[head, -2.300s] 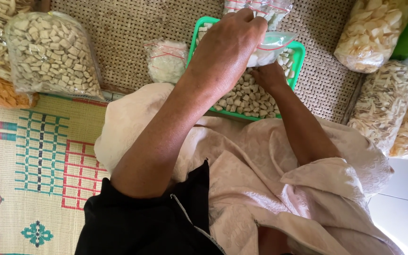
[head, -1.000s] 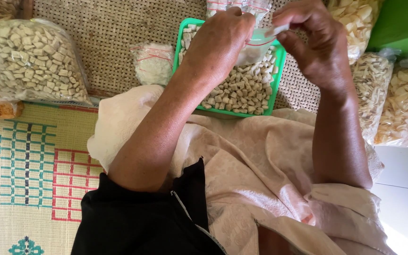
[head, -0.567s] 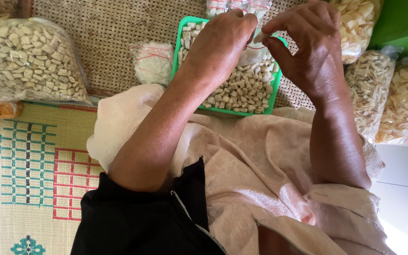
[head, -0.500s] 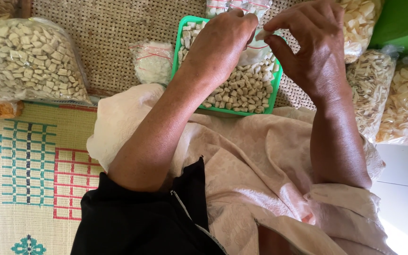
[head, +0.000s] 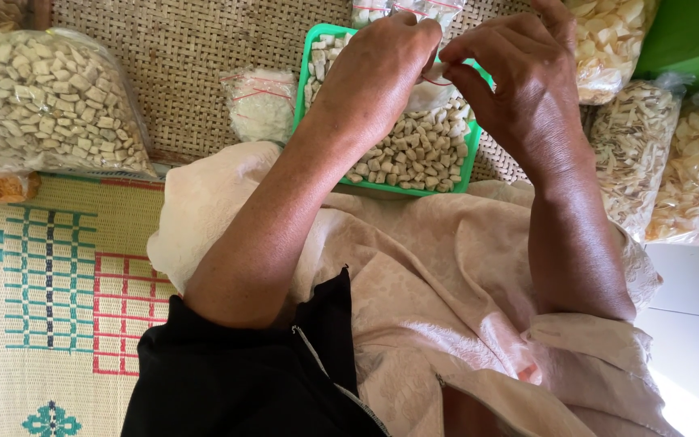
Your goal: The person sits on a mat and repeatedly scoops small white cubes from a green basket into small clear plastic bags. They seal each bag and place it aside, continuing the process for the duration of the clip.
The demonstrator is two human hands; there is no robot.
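Observation:
A green tray (head: 472,159) of small pale cracker pieces lies on a woven mat in front of me. Over it my left hand (head: 378,69) grips the neck of a small clear plastic bag (head: 430,93) filled with the same pieces. My right hand (head: 519,77) pinches a thin red band at the bag's neck, fingertips touching those of the left hand. Most of the bag is hidden under my left hand.
A big clear bag of cracker pieces (head: 54,101) lies at the left, a small filled bag (head: 262,101) beside the tray, more small bags (head: 410,10) beyond it. Large bags of chips (head: 673,154) stand at the right. A patterned mat (head: 50,283) covers the lower left.
My right hand came up from the tray to the neck of the bag and closed in on my left hand's fingertips. The left hand stayed on the bag.

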